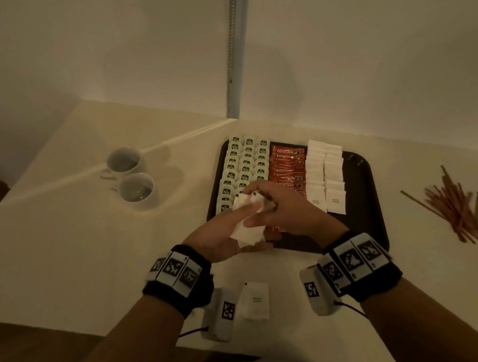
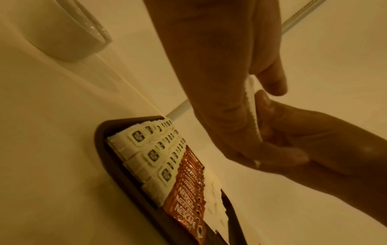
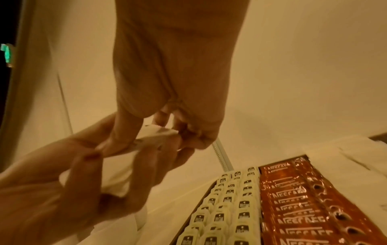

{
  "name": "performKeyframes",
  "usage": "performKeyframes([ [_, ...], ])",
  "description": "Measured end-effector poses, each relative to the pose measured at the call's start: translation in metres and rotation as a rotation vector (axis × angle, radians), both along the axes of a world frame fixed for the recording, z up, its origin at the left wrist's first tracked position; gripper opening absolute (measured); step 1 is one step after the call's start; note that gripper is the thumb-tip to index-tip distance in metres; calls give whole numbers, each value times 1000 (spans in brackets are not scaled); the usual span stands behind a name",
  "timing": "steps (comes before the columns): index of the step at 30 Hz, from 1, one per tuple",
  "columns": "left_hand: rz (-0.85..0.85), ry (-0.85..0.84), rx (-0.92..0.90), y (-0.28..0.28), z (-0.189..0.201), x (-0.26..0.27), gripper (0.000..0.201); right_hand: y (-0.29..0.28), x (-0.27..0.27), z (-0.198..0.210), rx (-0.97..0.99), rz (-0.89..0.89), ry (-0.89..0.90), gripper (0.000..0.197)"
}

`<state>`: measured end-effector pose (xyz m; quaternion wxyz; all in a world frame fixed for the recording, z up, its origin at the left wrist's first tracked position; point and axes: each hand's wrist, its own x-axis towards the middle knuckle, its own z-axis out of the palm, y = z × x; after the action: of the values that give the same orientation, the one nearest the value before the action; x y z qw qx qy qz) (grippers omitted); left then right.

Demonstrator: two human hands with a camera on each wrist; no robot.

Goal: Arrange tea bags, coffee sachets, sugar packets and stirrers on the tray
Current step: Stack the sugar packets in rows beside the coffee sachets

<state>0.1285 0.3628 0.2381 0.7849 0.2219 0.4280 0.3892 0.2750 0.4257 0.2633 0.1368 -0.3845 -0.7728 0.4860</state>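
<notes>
A dark tray point(image 1: 364, 194) holds rows of pale tea bags point(image 1: 243, 165), a column of red coffee sachets point(image 1: 289, 165) and two columns of white sugar packets point(image 1: 326, 175). Over the tray's near left corner my left hand point(image 1: 223, 234) holds a small stack of white sugar packets point(image 1: 249, 222). My right hand point(image 1: 277, 206) pinches the stack's top edge point(image 3: 155, 134). The stack shows edge-on in the left wrist view, as white packets point(image 2: 252, 107) between both hands' fingers. One more white packet point(image 1: 255, 300) lies on the table near me. Brown stirrers point(image 1: 457, 209) lie loose on the table right of the tray.
Two white cups point(image 1: 131, 179) stand on the table left of the tray. A wall with a metal strip point(image 1: 234, 47) rises behind the tray. The table's front edge runs just below my wrists.
</notes>
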Motion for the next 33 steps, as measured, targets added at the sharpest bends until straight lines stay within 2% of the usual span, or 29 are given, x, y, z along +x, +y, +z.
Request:
performKeyframes([
  [4, 87, -76, -44, 12, 6, 10, 55, 8, 8, -4, 250, -165, 29, 63],
  [6, 141, -88, -52, 19, 8, 14, 56, 10, 15, -4, 224, -258, 77, 56],
  [10, 109, 22, -12, 33, 10, 18, 66, 15, 26, -5, 120, -357, 169, 27],
  [13, 83, 118, -13, 44, 12, 23, 71, 21, 34, -4, 97, -435, 198, 21],
  [16, 114, 169, -10, 53, 15, 30, 49, 30, 41, -1, 67, -473, 200, 18],
  [18, 152, 146, -23, 58, 17, 32, 36, 36, 45, 1, 80, -481, 165, 17],
  [21, 181, 105, -23, 66, 18, 31, 37, 44, 52, 6, 54, -492, 181, 16],
  [25, 233, 213, 54, 73, 18, 27, 33, 49, 55, 9, -45, -534, 246, 21],
  [29, 389, 312, 136, 79, 20, 27, 22, 46, 56, 12, -324, -350, 235, 37],
  [31, 397, 372, 170, 82, 20, 27, 20, 44, 55, 8, -360, -257, 156, 43],
  [33, 376, 417, 186, 84, 21, 29, 17, 43, 52, -1, -345, -266, 154, 40],
])
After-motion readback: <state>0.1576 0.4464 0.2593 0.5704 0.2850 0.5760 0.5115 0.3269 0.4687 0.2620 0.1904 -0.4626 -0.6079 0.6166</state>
